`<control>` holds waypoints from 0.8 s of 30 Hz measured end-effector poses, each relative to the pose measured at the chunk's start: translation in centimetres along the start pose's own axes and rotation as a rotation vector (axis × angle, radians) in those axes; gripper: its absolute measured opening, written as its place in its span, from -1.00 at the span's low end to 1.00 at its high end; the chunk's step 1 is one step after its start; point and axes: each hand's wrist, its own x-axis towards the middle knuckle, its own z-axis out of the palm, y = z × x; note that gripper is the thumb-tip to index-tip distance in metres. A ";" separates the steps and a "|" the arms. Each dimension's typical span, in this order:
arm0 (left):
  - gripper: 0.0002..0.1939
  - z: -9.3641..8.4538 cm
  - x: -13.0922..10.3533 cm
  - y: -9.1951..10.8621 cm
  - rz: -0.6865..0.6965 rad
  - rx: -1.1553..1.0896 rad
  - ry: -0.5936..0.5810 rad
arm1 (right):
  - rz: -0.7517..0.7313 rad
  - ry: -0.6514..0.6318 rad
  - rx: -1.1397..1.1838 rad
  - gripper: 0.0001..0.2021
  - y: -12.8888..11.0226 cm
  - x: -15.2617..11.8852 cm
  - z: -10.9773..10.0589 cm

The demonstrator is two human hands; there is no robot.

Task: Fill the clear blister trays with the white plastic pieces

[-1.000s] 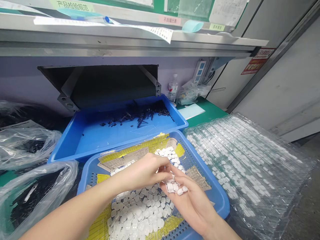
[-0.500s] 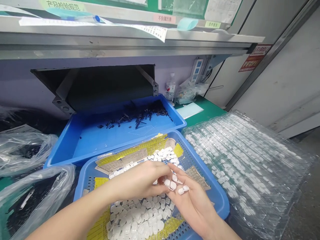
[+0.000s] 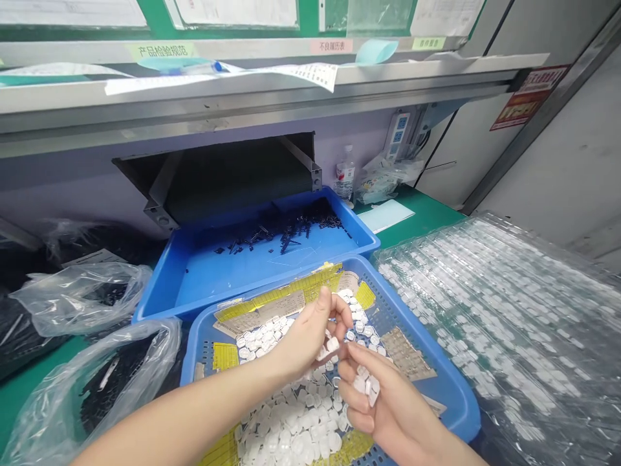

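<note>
Over a blue perforated basket (image 3: 458, 404), my left hand (image 3: 305, 333) has its fingers curled round a few small white plastic pieces (image 3: 332, 344). My right hand (image 3: 395, 398) is close beside it, palm up and fingers bent in, cupping several more white plastic pieces (image 3: 366, 384). The thumb and forefinger of my right hand are near the left hand's pieces; whether they touch cannot be made out. Below both hands lies a heap of loose white plastic pieces (image 3: 291, 430), partly hidden by my left forearm.
Behind the basket stands a blue tray (image 3: 228, 275) with black scraps (image 3: 291, 233), under a dark chute (image 3: 237, 168). Clear trays of white pieces (image 3: 524, 323) lie to the right. Plastic bags (image 3: 160, 349) with black parts sit left. A bottle (image 3: 345, 175) and a shelf (image 3: 272, 103) are farther back.
My left hand has turned thumb-up and drawn slightly away from my right palm. My right fingers have curled in over its pieces. The view has shifted, so the scene sits farther right.
</note>
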 end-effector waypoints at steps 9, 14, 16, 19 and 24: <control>-0.35 0.9 -1.6 -1.0 0.529 0.514 -0.048 | 0.103 -0.107 0.010 -0.84 -0.2 -0.2 0.7; -0.26 0.4 -1.6 0.2 0.697 0.661 -0.268 | 0.089 -0.185 0.000 -0.82 -0.1 -0.2 0.2; -0.26 0.3 -1.8 0.6 0.781 0.782 -0.394 | 0.076 -0.206 -0.013 -0.84 0.0 -0.2 0.1; -0.31 0.0 -2.2 0.9 0.873 0.847 -0.449 | 0.095 -0.188 0.007 -0.82 -0.1 -0.1 0.0; -0.62 -1.7 -0.7 1.5 0.556 0.853 0.174 | -0.075 0.023 0.238 -0.90 -0.8 -0.1 -0.3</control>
